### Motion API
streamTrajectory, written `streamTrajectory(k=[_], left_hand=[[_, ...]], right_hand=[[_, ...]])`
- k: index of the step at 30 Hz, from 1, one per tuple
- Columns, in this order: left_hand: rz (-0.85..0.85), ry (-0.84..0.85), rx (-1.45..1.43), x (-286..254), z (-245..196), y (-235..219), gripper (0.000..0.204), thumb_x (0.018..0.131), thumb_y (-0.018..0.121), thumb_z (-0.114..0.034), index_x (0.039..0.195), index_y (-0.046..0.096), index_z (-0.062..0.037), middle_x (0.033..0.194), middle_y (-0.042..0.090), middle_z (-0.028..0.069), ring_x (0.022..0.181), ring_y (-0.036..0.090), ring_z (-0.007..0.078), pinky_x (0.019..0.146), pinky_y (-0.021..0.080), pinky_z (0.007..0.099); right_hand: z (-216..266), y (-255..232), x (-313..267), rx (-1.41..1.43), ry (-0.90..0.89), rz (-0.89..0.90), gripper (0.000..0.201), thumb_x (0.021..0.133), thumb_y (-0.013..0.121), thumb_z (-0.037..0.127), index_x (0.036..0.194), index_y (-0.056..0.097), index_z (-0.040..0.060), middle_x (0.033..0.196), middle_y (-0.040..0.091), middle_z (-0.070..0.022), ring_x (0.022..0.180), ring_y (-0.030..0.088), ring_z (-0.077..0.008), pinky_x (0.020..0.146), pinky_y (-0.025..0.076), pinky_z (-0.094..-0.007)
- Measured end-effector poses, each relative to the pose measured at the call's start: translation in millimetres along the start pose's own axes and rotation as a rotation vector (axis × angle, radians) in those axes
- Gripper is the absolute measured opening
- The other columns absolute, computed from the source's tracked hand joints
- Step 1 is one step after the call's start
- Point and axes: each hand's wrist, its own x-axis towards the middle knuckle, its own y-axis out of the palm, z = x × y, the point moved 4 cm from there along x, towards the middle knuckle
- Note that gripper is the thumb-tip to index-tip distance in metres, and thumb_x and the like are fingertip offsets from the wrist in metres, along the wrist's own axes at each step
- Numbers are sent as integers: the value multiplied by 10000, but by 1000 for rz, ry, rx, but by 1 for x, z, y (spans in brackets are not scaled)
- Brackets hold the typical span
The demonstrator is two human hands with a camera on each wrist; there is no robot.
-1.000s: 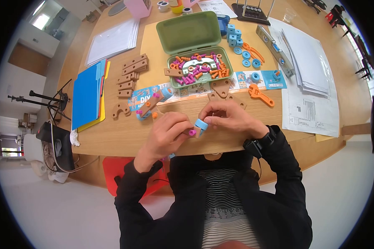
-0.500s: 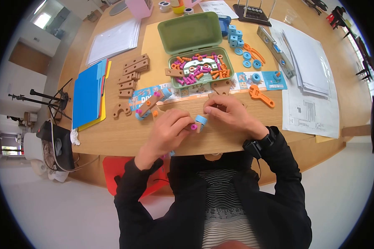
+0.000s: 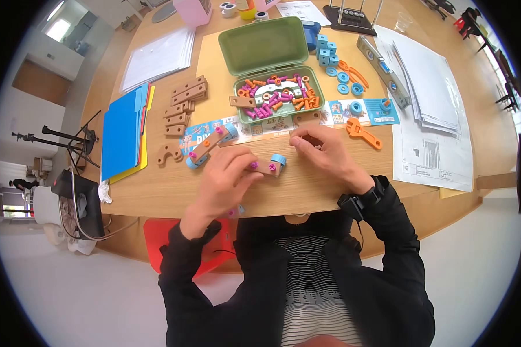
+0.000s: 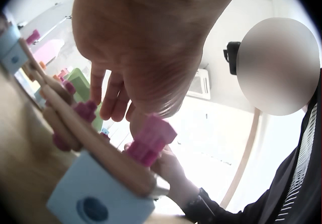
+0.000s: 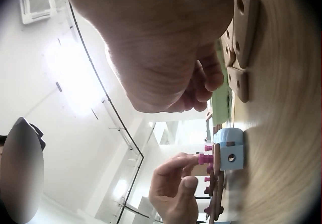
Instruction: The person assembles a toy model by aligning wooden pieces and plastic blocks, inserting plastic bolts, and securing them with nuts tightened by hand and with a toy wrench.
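A wooden strip (image 3: 265, 168) with magenta bolts and a light blue block (image 3: 278, 160) at its right end lies on the table in front of the person. Over its left part are the relaxed fingers of the left hand (image 3: 223, 178), a fingertip close to a magenta bolt (image 5: 205, 159); contact cannot be made out. In the left wrist view the blue block (image 4: 100, 191) sits under the strip, below a magenta bolt (image 4: 152, 139). To the right, the right hand (image 3: 328, 155) hovers with loosely bent fingers, holding nothing visible.
A green box (image 3: 241, 118) of bolts stands behind the hands. Left of it lie wooden strips (image 3: 189, 91) and blue folders (image 3: 121, 132). An orange wrench (image 3: 363, 134), a level (image 3: 384, 72) and papers (image 3: 433, 147) are on the right.
The right hand has moved off the blue block, to the right and slightly up. The strip has turned flatter, showing more magenta bolts, and the left fingers have loosened and shifted left.
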Motion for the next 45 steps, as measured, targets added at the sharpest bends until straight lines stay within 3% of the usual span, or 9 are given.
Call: streamTrajectory(k=[2,9,17,21,27,30,35,40,45], left_hand=[[-78,-76,-45,0,-2,-16,396,761,895,-54,1109,708,-38,1125,703,123,1024,676,348,893,541,448],[-136,-69,47,-8,7,-40,325,801,867,-20,1094,725,-27,1085,708,134,1008,684,351,875,550,429],[-231,-268,78,-34,29,-50,286,876,777,28,1149,700,-3,1118,701,162,1044,687,367,919,553,429],[-233,-291,147,-41,48,-57,377,868,736,50,1234,675,-18,1205,679,170,1124,661,380,965,538,440],[-96,-352,249,-52,66,-45,522,848,734,-25,1359,628,-45,1321,641,176,1242,602,395,1046,483,476],[-78,-375,271,-57,75,-36,486,875,721,-36,1353,634,-51,1303,653,168,1219,612,386,1009,483,476],[-118,-421,222,-60,79,-33,396,909,719,-24,1300,659,-43,1173,690,132,1043,639,351,924,493,469],[-189,-423,197,-64,75,-38,374,905,730,-22,1274,668,-26,1107,689,144,968,640,345,876,510,451],[-207,-405,199,-63,71,-38,369,903,735,-24,1266,667,-16,1082,686,157,956,638,346,868,513,453]], right_hand=[[-1,1,0,32,-12,-29,169,1027,711,157,1052,715,-10,835,674,-69,711,601,-134,655,500,-304],[0,0,-1,13,-9,-38,161,1024,711,146,1035,708,-15,831,662,-64,703,578,-126,644,482,-295],[-1,3,0,-24,-20,-15,150,1022,708,138,1021,705,-12,815,644,-68,684,566,-134,625,466,-305],[1,4,0,-59,-34,-22,144,1020,711,134,1016,705,-10,819,640,-65,677,562,-135,617,460,-302],[-8,4,-1,-28,-71,-62,126,1019,716,108,1027,710,-17,849,665,-53,693,568,-118,622,463,-285],[-4,-2,-1,-8,-69,-103,117,1020,718,98,1038,719,-18,884,694,-43,730,588,-93,646,477,-263],[-9,-28,1,-20,-72,-231,108,1021,721,86,1048,730,-18,907,724,-26,786,628,-64,699,502,-234],[-21,-66,-1,71,49,-479,118,1030,714,86,1040,728,-30,900,725,-2,829,659,-57,722,511,-224],[-21,-63,-4,-16,-30,-426,99,1016,716,68,1042,726,-27,926,732,-28,794,643,-65,701,500,-228]])
